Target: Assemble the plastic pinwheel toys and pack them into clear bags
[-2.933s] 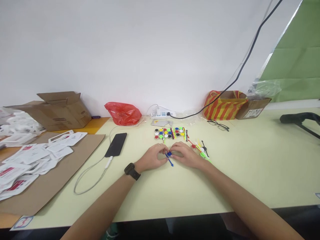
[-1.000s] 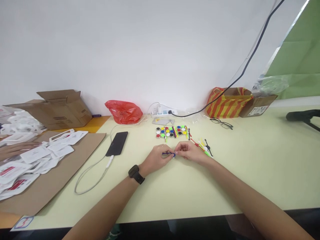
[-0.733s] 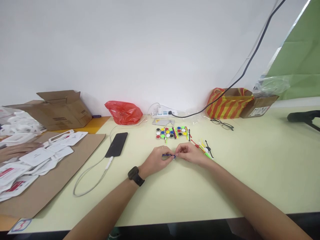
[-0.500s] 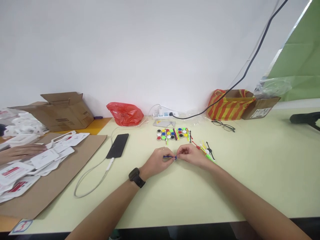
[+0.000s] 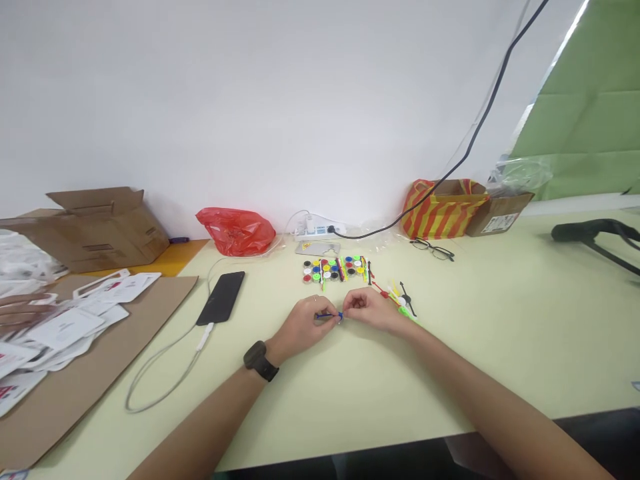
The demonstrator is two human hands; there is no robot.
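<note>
**Both hands at one small blue piece, mid-surface**

Left hand [image 5: 306, 327] is pinching the blue piece [image 5: 341, 315] between thumb and forefinger; its thin shaft is lying back between the fingers. Right hand [image 5: 371, 310] is meeting it from the other side, thumb and forefinger bunched at the blue end, other fingers curling in. Can't tell if the right is actually gripping: contact point is too small. Piece is sitting between the two sets of fingertips, near the middle of the pale surface [image 5: 500, 327]. Watch [image 5: 260, 361] is showing on the left wrist.

Just beyond the hands, round discs [image 5: 327, 269] in several colours are lying in rows, with thin sticks [image 5: 341, 269] running between groups. Arrow-shaped pieces [image 5: 407, 298] in red, yellow, white, black and green are fanning out just beside the right hand.

Left of the left hand, a phone [image 5: 221, 298] is lying flat with a white-ended cable [image 5: 205, 337] plugged in. Back edge: red bag [image 5: 237, 233], power strip [image 5: 320, 229], glasses [image 5: 433, 249], striped bag [image 5: 440, 215] beside a small carton [image 5: 493, 217].

Far left, a co-worker's hand [image 5: 21, 312] is resting among white packets [image 5: 65, 328] on a cardboard sheet [image 5: 120, 357]; an open box [image 5: 107, 237] is standing behind.
</note>
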